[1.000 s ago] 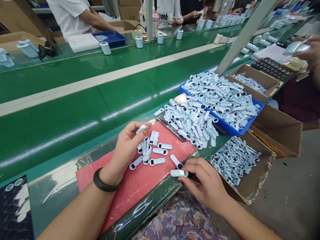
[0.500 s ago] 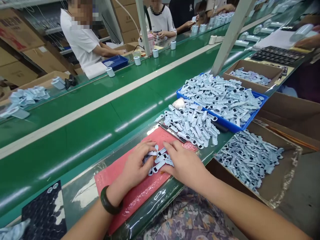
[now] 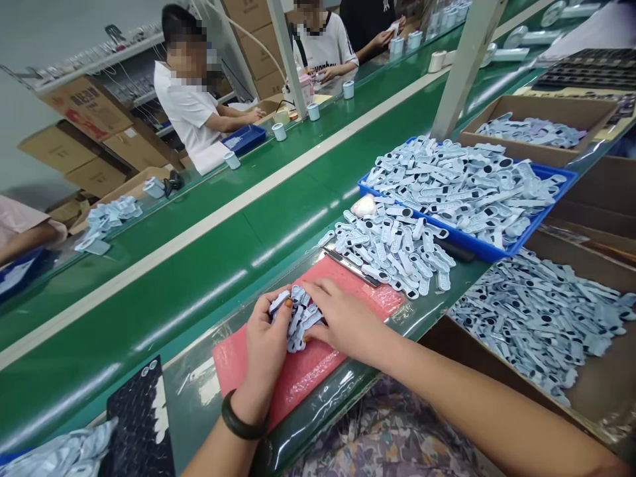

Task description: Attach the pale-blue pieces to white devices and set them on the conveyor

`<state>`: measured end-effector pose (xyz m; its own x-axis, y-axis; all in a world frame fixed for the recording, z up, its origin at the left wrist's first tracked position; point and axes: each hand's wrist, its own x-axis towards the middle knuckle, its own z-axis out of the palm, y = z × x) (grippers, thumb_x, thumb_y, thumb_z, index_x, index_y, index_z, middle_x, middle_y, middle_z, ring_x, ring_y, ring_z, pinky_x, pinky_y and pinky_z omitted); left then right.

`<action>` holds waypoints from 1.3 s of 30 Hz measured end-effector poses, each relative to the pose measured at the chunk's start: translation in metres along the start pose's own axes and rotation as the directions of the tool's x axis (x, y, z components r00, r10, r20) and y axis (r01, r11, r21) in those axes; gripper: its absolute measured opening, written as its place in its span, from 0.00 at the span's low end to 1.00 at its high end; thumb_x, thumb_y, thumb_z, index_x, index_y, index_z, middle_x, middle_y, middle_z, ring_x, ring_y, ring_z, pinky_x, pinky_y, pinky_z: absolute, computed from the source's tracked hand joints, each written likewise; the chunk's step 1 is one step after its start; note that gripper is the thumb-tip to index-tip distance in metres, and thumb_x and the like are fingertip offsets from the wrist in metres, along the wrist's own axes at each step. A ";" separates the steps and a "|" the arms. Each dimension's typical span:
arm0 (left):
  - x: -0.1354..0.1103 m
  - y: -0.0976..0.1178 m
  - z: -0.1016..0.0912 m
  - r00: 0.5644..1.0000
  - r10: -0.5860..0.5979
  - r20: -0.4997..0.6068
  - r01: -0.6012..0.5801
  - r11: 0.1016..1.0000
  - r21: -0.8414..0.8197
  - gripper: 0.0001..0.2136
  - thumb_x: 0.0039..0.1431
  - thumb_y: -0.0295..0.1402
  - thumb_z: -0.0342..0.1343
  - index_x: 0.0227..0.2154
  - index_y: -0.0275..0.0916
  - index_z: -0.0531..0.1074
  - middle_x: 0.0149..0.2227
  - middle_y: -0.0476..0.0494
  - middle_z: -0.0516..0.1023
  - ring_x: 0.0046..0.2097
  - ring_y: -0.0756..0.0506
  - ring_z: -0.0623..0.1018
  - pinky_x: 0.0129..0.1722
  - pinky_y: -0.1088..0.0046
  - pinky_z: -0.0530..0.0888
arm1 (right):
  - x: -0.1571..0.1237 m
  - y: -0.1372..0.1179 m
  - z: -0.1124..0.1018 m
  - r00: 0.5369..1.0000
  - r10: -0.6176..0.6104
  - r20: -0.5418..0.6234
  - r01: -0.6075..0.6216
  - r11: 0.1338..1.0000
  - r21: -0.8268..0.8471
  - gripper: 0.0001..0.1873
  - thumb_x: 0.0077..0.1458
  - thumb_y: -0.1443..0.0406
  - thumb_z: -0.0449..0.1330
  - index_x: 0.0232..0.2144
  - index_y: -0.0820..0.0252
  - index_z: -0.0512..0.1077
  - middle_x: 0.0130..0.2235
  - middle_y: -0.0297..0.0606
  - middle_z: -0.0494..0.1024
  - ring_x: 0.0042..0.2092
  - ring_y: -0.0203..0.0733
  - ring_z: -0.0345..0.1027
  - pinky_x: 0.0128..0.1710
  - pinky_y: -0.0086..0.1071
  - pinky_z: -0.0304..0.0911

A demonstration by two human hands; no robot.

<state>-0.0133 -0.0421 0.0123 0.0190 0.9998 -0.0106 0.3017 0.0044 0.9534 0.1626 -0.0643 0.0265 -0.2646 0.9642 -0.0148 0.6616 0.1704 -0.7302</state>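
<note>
A: Hands?
B: L hand (image 3: 265,341) & R hand (image 3: 345,321), fingers curled together round a small bunch of pale-blue plastic tags (image 3: 297,317), pressed between both palms on the red mat (image 3: 303,374) at the desk edge.
A: Beyond the fingertips?
B: Loose tag pile (image 3: 392,248), then the blue tray (image 3: 489,252) heaped w/ more. Green conveyor (image 3: 199,238) behind.

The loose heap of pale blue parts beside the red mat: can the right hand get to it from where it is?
Probably yes. The right hand rests on the small bunch of parts on the red mat; the loose heap lies just beyond, nothing between except a thin dark strip.
</note>
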 end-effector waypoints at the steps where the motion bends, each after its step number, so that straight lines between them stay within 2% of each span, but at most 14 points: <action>1: 0.003 0.001 0.003 1.000 -0.013 -0.013 0.012 0.999 -0.032 0.14 0.61 0.43 0.63 0.45 0.42 0.76 0.50 0.42 0.80 0.50 0.43 0.77 0.50 0.68 0.73 | 0.001 0.002 0.000 1.000 -0.014 -0.001 0.014 0.999 0.035 0.44 0.56 0.64 0.72 0.69 0.59 0.57 0.63 0.51 0.66 0.56 0.56 0.72 0.54 0.48 0.73; 4: 0.013 0.003 0.011 0.998 -0.052 -0.033 0.047 0.989 -0.140 0.16 0.58 0.43 0.66 0.44 0.40 0.76 0.47 0.43 0.81 0.45 0.45 0.79 0.44 0.73 0.75 | 0.004 0.007 0.003 0.999 -0.047 -0.017 0.049 0.988 0.146 0.48 0.52 0.67 0.74 0.70 0.59 0.56 0.64 0.50 0.64 0.59 0.57 0.70 0.57 0.49 0.71; 8: 0.030 0.012 0.025 0.993 -0.116 -0.028 0.103 0.952 -0.288 0.19 0.50 0.43 0.70 0.40 0.39 0.75 0.37 0.47 0.81 0.34 0.49 0.78 0.33 0.75 0.75 | 0.009 0.015 0.008 0.992 -0.032 -0.122 0.075 0.928 0.365 0.45 0.54 0.70 0.71 0.69 0.56 0.57 0.63 0.46 0.65 0.62 0.49 0.65 0.64 0.43 0.64; 13: 0.054 0.040 0.056 0.992 -0.123 0.019 0.121 0.915 -0.386 0.17 0.47 0.39 0.72 0.35 0.37 0.74 0.38 0.45 0.83 0.37 0.47 0.81 0.37 0.74 0.77 | 0.014 0.023 -0.003 0.961 -0.035 -0.273 0.149 0.899 0.412 0.38 0.56 0.70 0.69 0.66 0.57 0.62 0.63 0.45 0.66 0.65 0.45 0.61 0.68 0.38 0.57; 16: 0.071 0.064 0.083 0.994 -0.052 0.098 0.087 0.909 -0.408 0.15 0.49 0.38 0.72 0.36 0.37 0.75 0.39 0.45 0.83 0.39 0.47 0.81 0.39 0.74 0.76 | 0.016 0.034 -0.031 0.928 -0.057 -0.369 0.189 0.924 0.332 0.35 0.57 0.70 0.67 0.65 0.57 0.64 0.63 0.45 0.67 0.65 0.46 0.62 0.67 0.40 0.59; 20: 0.100 0.096 0.130 0.970 0.097 0.224 0.019 0.884 -0.468 0.15 0.49 0.38 0.70 0.37 0.38 0.74 0.39 0.45 0.82 0.39 0.47 0.80 0.41 0.72 0.76 | 0.018 0.058 -0.083 0.880 -0.035 -0.473 0.164 0.958 0.234 0.33 0.56 0.72 0.67 0.63 0.56 0.66 0.60 0.45 0.69 0.58 0.46 0.68 0.60 0.41 0.66; 25: 0.140 0.128 0.193 0.889 0.277 0.366 -0.056 0.857 -0.512 0.11 0.49 0.33 0.65 0.37 0.37 0.75 0.43 0.42 0.81 0.47 0.47 0.79 0.52 0.69 0.74 | 0.026 0.092 -0.144 0.808 0.028 -0.589 -0.001 0.999 0.046 0.32 0.56 0.73 0.67 0.62 0.62 0.68 0.60 0.46 0.70 0.60 0.46 0.67 0.62 0.41 0.64; 28: 0.155 0.140 0.213 0.845 0.327 0.424 -0.103 0.876 -0.470 0.15 0.52 0.29 0.61 0.44 0.38 0.76 0.52 0.39 0.79 0.54 0.44 0.77 0.57 0.65 0.72 | 0.025 0.107 -0.172 0.781 0.075 -0.620 -0.147 0.987 -0.066 0.33 0.58 0.73 0.67 0.63 0.65 0.65 0.66 0.51 0.65 0.62 0.51 0.66 0.63 0.46 0.64; 30: 0.157 0.142 0.208 0.836 0.350 0.422 -0.164 0.894 -0.417 0.18 0.55 0.31 0.61 0.50 0.41 0.75 0.58 0.40 0.75 0.60 0.43 0.74 0.62 0.63 0.69 | 0.017 0.112 -0.183 0.761 0.099 -0.642 -0.228 0.966 -0.122 0.30 0.60 0.74 0.64 0.63 0.65 0.66 0.69 0.53 0.61 0.62 0.57 0.66 0.61 0.52 0.65; 32: 0.151 0.137 0.184 0.834 0.362 0.416 -0.233 0.915 -0.331 0.18 0.58 0.35 0.63 0.52 0.44 0.75 0.61 0.41 0.73 0.64 0.41 0.70 0.66 0.60 0.65 | 0.004 0.114 -0.185 0.731 0.066 -0.679 -0.265 0.945 -0.193 0.25 0.62 0.74 0.60 0.61 0.64 0.68 0.69 0.51 0.61 0.63 0.59 0.66 0.60 0.54 0.67; 34: 0.139 0.124 0.145 0.833 0.356 0.423 -0.293 0.933 -0.208 0.18 0.55 0.38 0.67 0.49 0.44 0.78 0.59 0.40 0.75 0.64 0.37 0.69 0.68 0.55 0.61 | -0.014 0.114 -0.178 0.713 -0.030 -0.701 -0.225 0.936 -0.269 0.20 0.65 0.73 0.58 0.58 0.62 0.71 0.66 0.48 0.66 0.62 0.56 0.67 0.58 0.52 0.69; 36: 0.120 0.101 0.097 0.833 0.349 0.429 -0.360 0.931 -0.059 0.17 0.54 0.41 0.69 0.45 0.42 0.80 0.57 0.37 0.75 0.63 0.32 0.69 0.69 0.49 0.58 | -0.032 0.114 -0.162 0.705 -0.147 -0.694 -0.109 0.944 -0.311 0.16 0.67 0.72 0.56 0.55 0.61 0.73 0.61 0.45 0.72 0.60 0.52 0.69 0.58 0.49 0.70; 38: 0.097 0.071 0.049 0.779 0.423 0.463 -0.575 0.776 0.260 0.18 0.59 0.46 0.63 0.50 0.47 0.78 0.60 0.40 0.74 0.63 0.31 0.70 0.66 0.43 0.63 | -0.048 0.113 -0.143 0.700 -0.239 -0.672 0.011 0.945 -0.326 0.15 0.68 0.72 0.54 0.53 0.59 0.74 0.57 0.44 0.75 0.58 0.48 0.71 0.56 0.45 0.72; 39: 0.084 0.054 0.027 0.758 0.420 0.499 -0.623 0.691 0.366 0.19 0.62 0.46 0.60 0.54 0.50 0.75 0.63 0.41 0.71 0.64 0.31 0.69 0.65 0.42 0.65 | -0.055 0.113 -0.132 0.697 -0.271 -0.664 0.058 0.944 -0.324 0.15 0.68 0.72 0.53 0.52 0.58 0.74 0.56 0.44 0.76 0.56 0.47 0.72 0.54 0.44 0.73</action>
<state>0.0306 0.0411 0.0552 0.6166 0.7493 0.2416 0.5457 -0.6280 0.5549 0.3447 -0.0710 0.0347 0.1019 0.7610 0.6407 0.8367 0.2828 -0.4691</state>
